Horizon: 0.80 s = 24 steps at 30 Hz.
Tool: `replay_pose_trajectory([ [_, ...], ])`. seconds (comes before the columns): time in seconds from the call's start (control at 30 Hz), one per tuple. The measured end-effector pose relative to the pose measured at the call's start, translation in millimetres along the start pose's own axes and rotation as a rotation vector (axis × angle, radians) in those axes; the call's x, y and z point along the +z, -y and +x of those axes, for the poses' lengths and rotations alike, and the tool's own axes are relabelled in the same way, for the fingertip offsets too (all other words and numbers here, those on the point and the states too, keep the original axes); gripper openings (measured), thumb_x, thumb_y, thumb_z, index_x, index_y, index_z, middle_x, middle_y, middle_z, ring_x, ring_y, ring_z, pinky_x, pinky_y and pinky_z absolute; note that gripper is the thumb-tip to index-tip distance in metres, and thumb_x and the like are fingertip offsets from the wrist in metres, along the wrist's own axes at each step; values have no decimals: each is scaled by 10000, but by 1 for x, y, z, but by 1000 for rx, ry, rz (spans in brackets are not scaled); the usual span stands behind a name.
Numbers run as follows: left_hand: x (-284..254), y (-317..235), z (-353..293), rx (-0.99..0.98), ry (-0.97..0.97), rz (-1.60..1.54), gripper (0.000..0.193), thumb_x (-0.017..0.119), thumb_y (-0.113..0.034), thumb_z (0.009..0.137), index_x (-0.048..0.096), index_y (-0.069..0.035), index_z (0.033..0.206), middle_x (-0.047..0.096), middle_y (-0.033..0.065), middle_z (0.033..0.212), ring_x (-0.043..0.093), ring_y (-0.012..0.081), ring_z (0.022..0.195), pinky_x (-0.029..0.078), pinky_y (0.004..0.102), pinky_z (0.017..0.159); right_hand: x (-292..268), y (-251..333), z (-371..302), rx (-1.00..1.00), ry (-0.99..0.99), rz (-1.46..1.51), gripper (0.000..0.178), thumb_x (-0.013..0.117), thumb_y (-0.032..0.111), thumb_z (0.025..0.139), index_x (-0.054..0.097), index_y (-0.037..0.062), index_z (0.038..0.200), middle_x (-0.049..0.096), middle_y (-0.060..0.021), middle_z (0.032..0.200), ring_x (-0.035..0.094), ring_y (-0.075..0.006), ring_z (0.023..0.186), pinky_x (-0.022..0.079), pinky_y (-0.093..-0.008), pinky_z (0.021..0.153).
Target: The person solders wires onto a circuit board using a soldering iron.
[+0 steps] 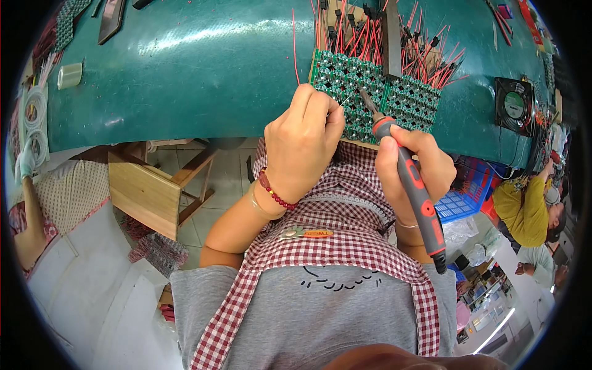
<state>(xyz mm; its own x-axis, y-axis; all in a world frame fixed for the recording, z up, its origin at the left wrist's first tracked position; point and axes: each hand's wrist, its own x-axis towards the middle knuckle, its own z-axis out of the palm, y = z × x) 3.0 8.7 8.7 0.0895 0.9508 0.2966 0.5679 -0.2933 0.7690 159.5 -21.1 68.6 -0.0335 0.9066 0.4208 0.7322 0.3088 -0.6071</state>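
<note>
My right hand [422,160] is wrapped round the grey and red handle of a soldering iron [410,172]. Its metal tip angles down to a panel of green circuit boards [354,77] on the bench. My left hand [308,123] is closed in a pinch at the panel's left edge, with a thin red wire [295,49] sticking up from the fingers. The wire's lower end seems to reach toward the boards near the iron's tip; whether it touches them I cannot tell. Many red wires with black connectors [354,31] stand along the panel's far side.
A dark bar [391,40] lies across the wires and panel. On the green bench [185,80] are a tape roll [69,76] at left and a small black fan [513,106] at right. A wooden stool [145,191] stands below. Other people sit at both sides.
</note>
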Motion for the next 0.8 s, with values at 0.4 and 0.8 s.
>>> replay_pose_trajectory([
  [0.4, -4, -1, -3, 8, -11, -14, 143, 706, 38, 792, 576, -20, 803, 584, 66, 773, 631, 167, 604, 500, 285, 514, -20, 0, -2, 101, -62, 115, 142, 729, -10, 761, 669, -4, 890, 671, -91, 688, 596, -115, 519, 460, -247, 495],
  [0.8, -2, -2, -6, -9, -19, 0, 147, 708, 37, 788, 576, -23, 809, 578, 69, 766, 623, 182, 603, 503, 290, 521, -4, 0, -2, -9, -38, 39, 144, 740, -16, 744, 668, -23, 868, 636, -87, 641, 587, -144, 480, 445, -271, 456],
])
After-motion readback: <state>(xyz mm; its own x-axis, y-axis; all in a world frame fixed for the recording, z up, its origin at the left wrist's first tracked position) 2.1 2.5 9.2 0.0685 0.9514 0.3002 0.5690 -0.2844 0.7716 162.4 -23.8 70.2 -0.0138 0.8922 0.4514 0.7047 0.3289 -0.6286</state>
